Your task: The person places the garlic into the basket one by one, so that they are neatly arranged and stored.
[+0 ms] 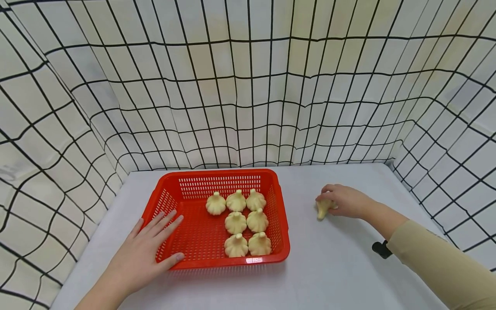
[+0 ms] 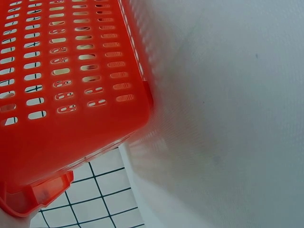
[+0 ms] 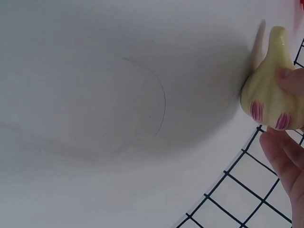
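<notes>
A red plastic basket stands on the white table, with several pale garlic bulbs grouped in its right half, stems mostly upward. Over its left rim lies my left hand, fingers spread and straight, thumb along the front edge. To the right of the basket, my right hand holds one garlic bulb low over the table, its stem tilted toward the front. The right wrist view shows purple streaks on this garlic bulb and a thumb on its side. Part of it is hidden by the fingers.
White cloth with a black grid net walls off the back and both sides. The white tabletop runs from the basket to the right net. A small black object shows by the right sleeve.
</notes>
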A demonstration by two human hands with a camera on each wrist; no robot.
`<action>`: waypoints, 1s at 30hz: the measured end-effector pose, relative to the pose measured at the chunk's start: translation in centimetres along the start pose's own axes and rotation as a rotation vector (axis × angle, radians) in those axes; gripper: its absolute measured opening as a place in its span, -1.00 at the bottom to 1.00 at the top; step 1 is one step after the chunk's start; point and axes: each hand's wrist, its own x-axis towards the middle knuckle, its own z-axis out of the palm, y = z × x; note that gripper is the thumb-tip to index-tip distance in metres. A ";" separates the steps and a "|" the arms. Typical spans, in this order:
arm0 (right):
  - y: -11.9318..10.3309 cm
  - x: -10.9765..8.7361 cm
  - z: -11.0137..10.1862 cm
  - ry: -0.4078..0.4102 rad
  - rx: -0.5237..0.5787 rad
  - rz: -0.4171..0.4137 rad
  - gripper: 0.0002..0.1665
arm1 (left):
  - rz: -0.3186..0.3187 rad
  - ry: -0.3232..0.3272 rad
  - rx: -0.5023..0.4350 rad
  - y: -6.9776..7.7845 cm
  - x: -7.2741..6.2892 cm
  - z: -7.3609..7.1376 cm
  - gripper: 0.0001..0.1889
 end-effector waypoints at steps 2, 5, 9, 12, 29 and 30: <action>-0.1 -0.1 0.0 0.007 0.037 0.017 -0.52 | -0.002 -0.007 -0.002 0.0 0.0 0.1 -0.08; -0.3 -0.4 0.1 0.018 0.109 0.042 -0.53 | -0.007 -0.015 -0.001 0.0 0.0 0.1 -0.08; -0.4 -0.5 0.2 0.027 0.246 0.061 -0.53 | -0.009 -0.017 0.001 0.0 0.0 0.0 -0.07; -0.4 -0.6 0.4 0.016 0.346 0.079 -0.53 | -0.010 -0.018 0.003 0.0 0.0 0.1 -0.07; -1.6 -1.5 1.5 -0.062 0.622 0.170 -0.45 | -0.017 -0.024 -0.002 0.0 0.0 0.0 -0.06; -1.5 -1.6 1.6 -0.060 0.623 0.177 -0.44 | -0.017 -0.023 -0.002 0.0 0.0 0.0 -0.06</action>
